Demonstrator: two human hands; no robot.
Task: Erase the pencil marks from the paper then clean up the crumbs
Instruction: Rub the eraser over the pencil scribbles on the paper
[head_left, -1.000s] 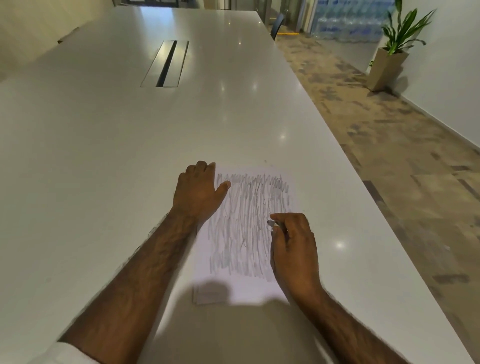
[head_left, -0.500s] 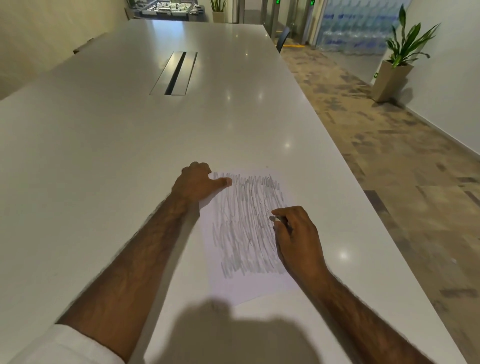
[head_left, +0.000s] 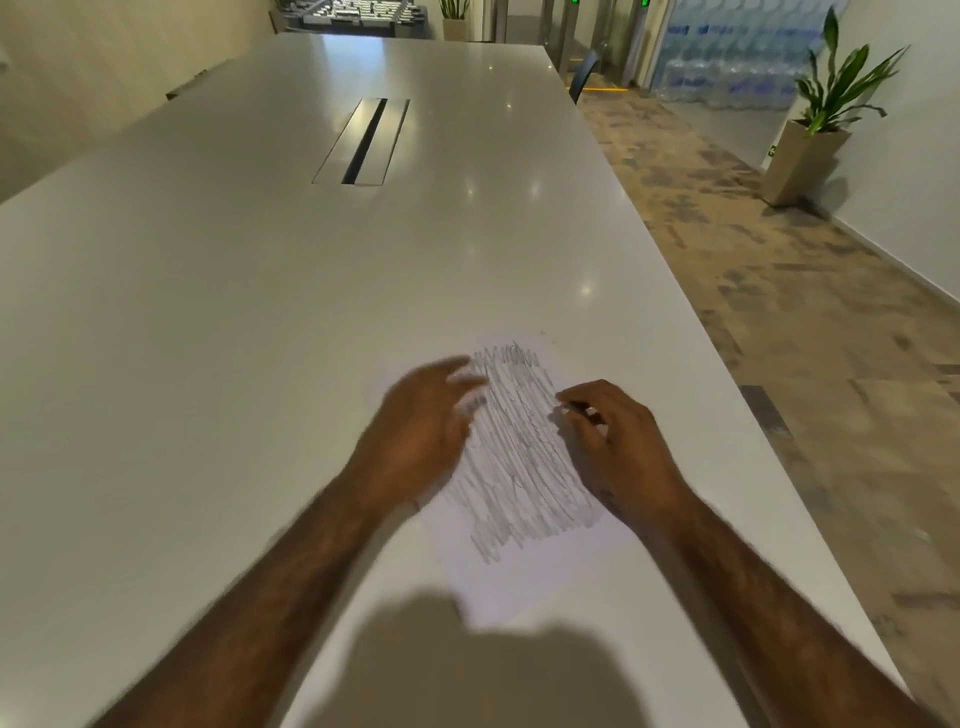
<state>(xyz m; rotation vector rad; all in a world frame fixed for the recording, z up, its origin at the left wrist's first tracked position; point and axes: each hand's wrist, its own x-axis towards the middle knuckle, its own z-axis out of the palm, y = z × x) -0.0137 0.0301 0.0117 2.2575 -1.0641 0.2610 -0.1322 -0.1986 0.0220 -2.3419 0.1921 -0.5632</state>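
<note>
The paper (head_left: 524, 577) lies flat on the white surface (head_left: 260, 312), near its right edge and close in front of us. It now sits turned, with its far end swung to the left of where it lay a moment ago. Our left hand (head_left: 415, 431) has left the far left corner that it pinned half a second ago. It shows blurred over the left edge of the sheet, released, with its fingers spread. We cannot tell whether it touches the paper. Our right hand (head_left: 618, 447) stays at the right border of the pencil marks (head_left: 519, 467), thumb and fingers pinching a small dark thing (head_left: 581, 413). We take it for the eraser, though it is too small to be sure.

For the task, we judge this a resetting of the sheet and of the steadying hand. The scribble looks whole, with no rubbed patch, and we see no crumbs, so the erasing is all still ahead.

Counted:
- one sheet of paper
- one block of pencil marks
- two hands
- one small thing held
- one slot (head_left: 363, 140) set in the surface farther off
</note>
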